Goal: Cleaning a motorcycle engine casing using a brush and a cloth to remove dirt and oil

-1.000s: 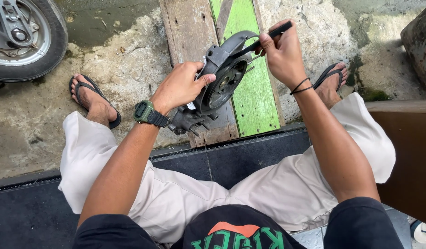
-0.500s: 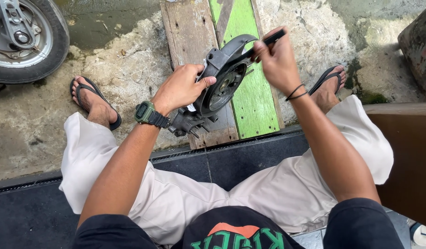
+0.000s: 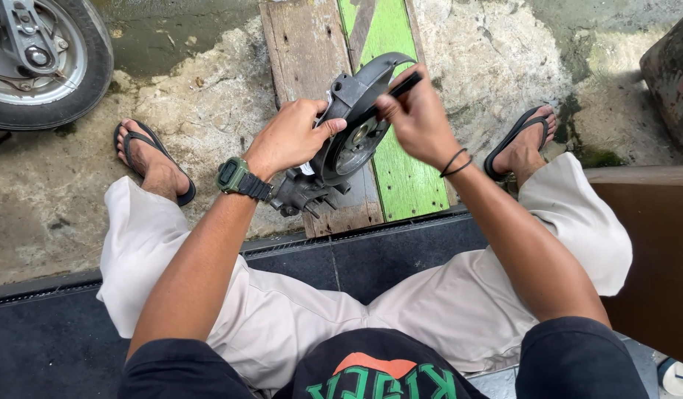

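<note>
1. While seated on a dark step (image 3: 401, 258) with knees apart, a person holds a dark grey machine part (image 3: 341, 140) up between both hands, above a weathered wooden plank (image 3: 304, 59) and a green-painted board (image 3: 401, 170) that lie on the rough concrete ground.
2. The left hand (image 3: 290, 137) grips the part from its left side: the fingers curl over the upper edge of the housing and the thumb presses against its face, so the hand is closed firmly on it.
3. The right hand (image 3: 419, 118) is clenched around a thin black tool (image 3: 401, 87), whose tip pokes out past the knuckles and rests against the curved rim of the part, just above its round silver centre.
4. The part sits tilted, its round face turned toward the right hand, with the lower bracket end hanging below the left wrist, near a green watch (image 3: 234, 176).
5. Black bands (image 3: 454, 162) circle the right wrist.
6. Both feet wear dark sandals (image 3: 153, 159); a scooter wheel (image 3: 46, 59) stands at the upper left, well apart from the hands.
</note>
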